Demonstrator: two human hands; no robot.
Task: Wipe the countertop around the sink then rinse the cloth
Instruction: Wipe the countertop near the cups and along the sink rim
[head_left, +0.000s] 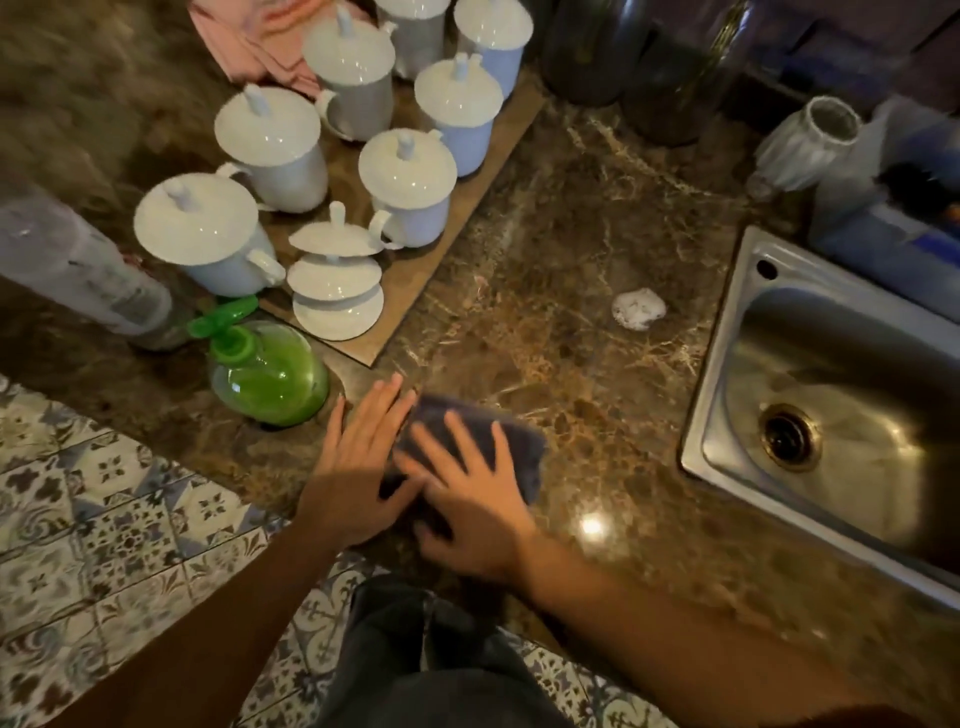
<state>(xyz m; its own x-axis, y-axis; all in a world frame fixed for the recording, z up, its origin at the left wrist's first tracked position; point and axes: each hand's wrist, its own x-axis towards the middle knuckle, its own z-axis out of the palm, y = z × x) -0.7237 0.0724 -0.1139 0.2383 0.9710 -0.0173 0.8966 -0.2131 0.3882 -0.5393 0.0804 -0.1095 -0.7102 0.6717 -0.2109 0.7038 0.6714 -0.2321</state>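
Head view: cloth (470, 441) pressed flat on countertop (571, 249)

It lies near the front edge, left of the sink (712, 395). The right hand (470, 504) presses on it, fingers spread; the left hand (358, 467), fingers straight, rests at its left side.

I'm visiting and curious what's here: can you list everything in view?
counter: one, brown marble, across the view
sink: one, steel, right
cloth: one, dark grey, under the right hand
mugs: seven, white, lidded, on the board
lids: one stack, white, board's near corner
board: one, brown, back left
green bottle: one, by the board's corner
lump: one, white, between board and sink
pink cloth: one, behind the mugs
clear bottle: one, far left
jar: one, clear glass, behind the sink
left hand: one, flat, at the cloth's edge
right hand: one, flat, pressing the cloth
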